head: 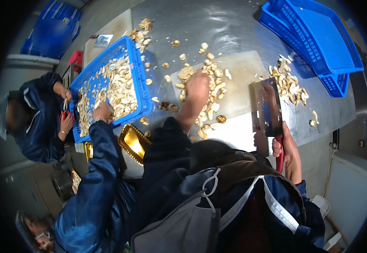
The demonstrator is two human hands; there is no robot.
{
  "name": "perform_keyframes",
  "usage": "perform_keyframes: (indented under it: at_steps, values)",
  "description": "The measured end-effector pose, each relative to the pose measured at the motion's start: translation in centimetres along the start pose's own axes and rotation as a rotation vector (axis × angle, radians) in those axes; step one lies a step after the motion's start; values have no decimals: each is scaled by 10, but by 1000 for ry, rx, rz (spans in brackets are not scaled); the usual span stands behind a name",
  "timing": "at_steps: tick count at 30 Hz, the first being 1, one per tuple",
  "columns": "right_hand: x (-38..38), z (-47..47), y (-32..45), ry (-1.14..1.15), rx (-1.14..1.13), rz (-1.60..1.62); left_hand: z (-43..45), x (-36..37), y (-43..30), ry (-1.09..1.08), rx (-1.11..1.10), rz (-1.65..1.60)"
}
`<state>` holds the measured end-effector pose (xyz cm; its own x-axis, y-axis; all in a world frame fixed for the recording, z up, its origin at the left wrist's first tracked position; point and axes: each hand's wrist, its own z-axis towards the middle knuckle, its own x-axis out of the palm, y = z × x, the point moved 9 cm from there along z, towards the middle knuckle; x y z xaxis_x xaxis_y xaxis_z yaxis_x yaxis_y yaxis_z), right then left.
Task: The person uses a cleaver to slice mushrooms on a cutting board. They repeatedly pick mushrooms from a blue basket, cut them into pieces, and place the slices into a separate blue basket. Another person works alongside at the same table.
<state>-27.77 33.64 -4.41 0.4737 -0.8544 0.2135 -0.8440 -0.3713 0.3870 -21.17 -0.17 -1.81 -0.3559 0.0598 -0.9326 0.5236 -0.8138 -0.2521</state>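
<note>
My right hand (289,153) grips the red handle of a cleaver (269,106), whose broad blade is raised over the right edge of the white cutting board (242,71). Among cut and whole mushrooms (216,77) at the left part of that board is my left hand (198,84). Its fingers point away from me and are partly hidden, so whether they hold a piece is unclear. A heap of sliced mushrooms (289,82) lies on the metal table just right of the blade.
Left stands a blue plastic crate (144,95) of sliced mushrooms, with a co-worker's hand (103,111) in it. Another person holds red-handled scissors (66,115) beside it. A gold tray (135,143) sits near my left arm. Stacked blue crates (325,38) stand far right.
</note>
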Motion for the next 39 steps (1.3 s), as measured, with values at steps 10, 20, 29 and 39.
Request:
perform_keyframes:
  at_steps: [10,20,29,39]
  values:
    - [-10,25,39,-171,-320,-553,-37,112,-78,136,-654,-1088]
    - [14,13,41,-130,-522,-879,-56,142,-81,187,-853,-1290]
    - [19,31,48,-217,-651,-924,-58,145,-82,276,-846,-1271]
    - [17,10,45,-183,-592,-842,-54,130,-81,190,-814,-1262]
